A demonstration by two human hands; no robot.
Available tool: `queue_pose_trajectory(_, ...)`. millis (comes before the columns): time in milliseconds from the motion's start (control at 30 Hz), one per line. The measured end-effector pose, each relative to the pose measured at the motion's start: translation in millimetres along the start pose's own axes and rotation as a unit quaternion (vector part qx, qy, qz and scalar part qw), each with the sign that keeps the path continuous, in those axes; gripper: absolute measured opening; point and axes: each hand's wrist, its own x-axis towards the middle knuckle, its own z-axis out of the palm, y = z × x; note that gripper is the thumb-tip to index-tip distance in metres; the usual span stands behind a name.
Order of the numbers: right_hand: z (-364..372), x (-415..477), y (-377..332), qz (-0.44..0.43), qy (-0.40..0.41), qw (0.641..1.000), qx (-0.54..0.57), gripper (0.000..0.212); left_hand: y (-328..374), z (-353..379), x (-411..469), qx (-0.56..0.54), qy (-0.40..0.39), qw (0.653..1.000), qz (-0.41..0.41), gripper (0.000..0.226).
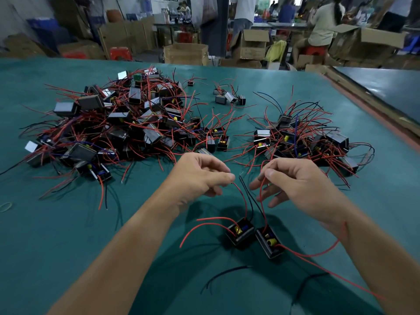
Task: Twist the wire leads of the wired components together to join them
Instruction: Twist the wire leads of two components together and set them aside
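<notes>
1. Nearest, a thin black wire point(223, 272) lies on the teal tabletop point(68, 223), just in front of two small black box-shaped wired components point(240, 234).
2. Above those components, the left hand point(200, 176) pinches the tip of a red wire lead point(242, 194). The right hand point(295, 181) pinches a second red lead point(260, 194). Two black leads point(247, 194) rise unheld between them.
3. Beyond the components, a large tangled heap of like parts point(118, 126) lies to the left and a smaller heap point(302, 139) to the right.

Looks like a factory assembly workshop. Shows heaps of identical wired components point(118, 123) on the green table point(68, 223). Beyond that table's far edge, has open cardboard boxes point(250, 45), red stools point(120, 53) and seated workers point(322, 26) at benches.
</notes>
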Motion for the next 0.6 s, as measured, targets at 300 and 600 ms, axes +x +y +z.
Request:
queue_pose_trajectory(300,3.9,-5.3,-5.7,0.012,-0.071,0.996,0.056,0.027,0.0,8.1,-1.7,-0.02,0.007,0.999,0.029,0.015)
queue_pose_trajectory(600,6.3,-3.2,1.9,-0.06,-0.026,0.998,0.018,0.031,0.8,15.0,-3.4,-0.032,-0.011,0.999,0.033,0.006)
